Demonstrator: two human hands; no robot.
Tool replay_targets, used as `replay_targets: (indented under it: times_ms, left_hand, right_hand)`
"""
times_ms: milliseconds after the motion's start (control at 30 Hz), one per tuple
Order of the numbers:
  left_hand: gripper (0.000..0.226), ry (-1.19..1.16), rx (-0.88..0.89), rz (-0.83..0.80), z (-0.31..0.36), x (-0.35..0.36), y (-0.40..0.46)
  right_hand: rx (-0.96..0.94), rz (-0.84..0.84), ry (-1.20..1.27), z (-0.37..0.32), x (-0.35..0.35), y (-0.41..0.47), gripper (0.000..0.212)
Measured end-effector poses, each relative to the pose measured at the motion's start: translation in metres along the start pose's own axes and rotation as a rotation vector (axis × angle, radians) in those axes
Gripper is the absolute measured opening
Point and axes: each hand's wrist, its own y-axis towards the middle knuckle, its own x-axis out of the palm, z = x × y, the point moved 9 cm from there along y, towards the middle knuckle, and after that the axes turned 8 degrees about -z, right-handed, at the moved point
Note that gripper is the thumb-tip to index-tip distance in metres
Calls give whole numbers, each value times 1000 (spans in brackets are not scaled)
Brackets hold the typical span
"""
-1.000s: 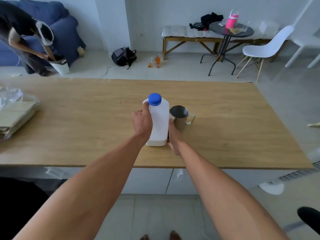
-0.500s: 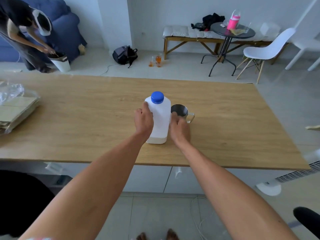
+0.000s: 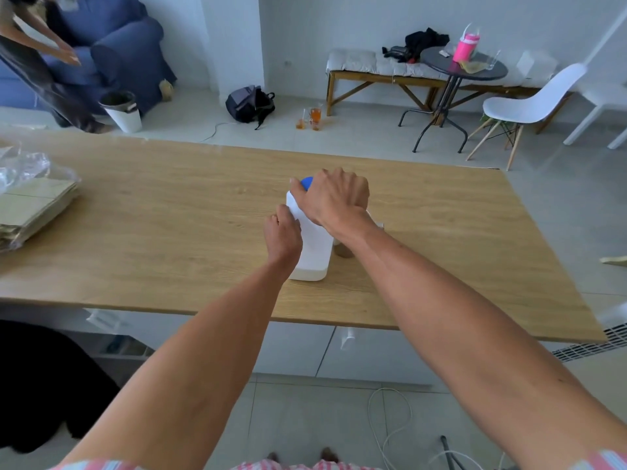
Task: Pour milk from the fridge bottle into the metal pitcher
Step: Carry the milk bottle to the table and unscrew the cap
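Far left on the worktop (image 3: 169, 212) I see a stack of flat cardboard sheets (image 3: 32, 206) under crinkled clear plastic, well apart from the action. Behind it, across the floor, a person (image 3: 30, 59) bends near a blue sofa (image 3: 112, 45) with a white bin (image 3: 122, 111) beside their feet.

Moving in to the middle: my left hand (image 3: 283, 237) is curled around the left side of the milk bottle (image 3: 314, 252), gripping its body about halfway up. The bottle stands upright on the worktop, white, near the front edge and roughly central. Just above, my right hand (image 3: 334, 196) comes over the top, fingers wrapped down around the blue cap (image 3: 307, 182); only a sliver of the cap shows at the left of the knuckles. So both hands are closed on the bottle, one on the body, one on the cap.

Right behind the bottle, the metal pitcher (image 3: 343, 250) is almost wholly hidden by my right forearm; I catch a dark patch of its lower side just beside the bottle's base and a glint of what looks like its handle past the wrist. Whether it touches the bottle, I cannot tell.

Further right in the room: a backpack (image 3: 251, 103) on the floor, two glasses of amber drink (image 3: 310, 117), a wooden bench (image 3: 373, 71), a round dark table (image 3: 463, 67) carrying a pink tumbler (image 3: 465, 47), and a white chair (image 3: 532, 103).
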Motion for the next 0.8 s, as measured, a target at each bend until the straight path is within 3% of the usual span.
replay_targets:
  times_ms: [300,800]
  left_hand:
    - [39,-21,-40,123,-1,-1,0]
    - [43,1,1,183,3,-1,0]
  right_hand:
    - [-209,32,129,7,1,16,65]
    - [-320,-31,240,7,6,26,65]
